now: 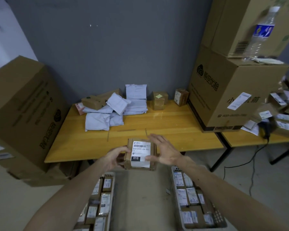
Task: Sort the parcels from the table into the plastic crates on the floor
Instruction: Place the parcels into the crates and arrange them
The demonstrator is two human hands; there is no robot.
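Left hand (118,156) grips the left edge of a brown parcel (140,153), its 010 label facing the person, held up at the near edge of the table (165,124). Right hand (165,152) sits at the parcel's right side, fingers straight and spread, thumb on the label. Below the hands on the floor: left crate (113,190) and right crate (205,228), both holding parcels. Beyond the hands, white bags (110,110) piled on the table.

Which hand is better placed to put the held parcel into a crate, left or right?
Probably the left hand: its fingers curl round the parcel, while the right hand is open at its right edge, fingers straight, gripping nothing.
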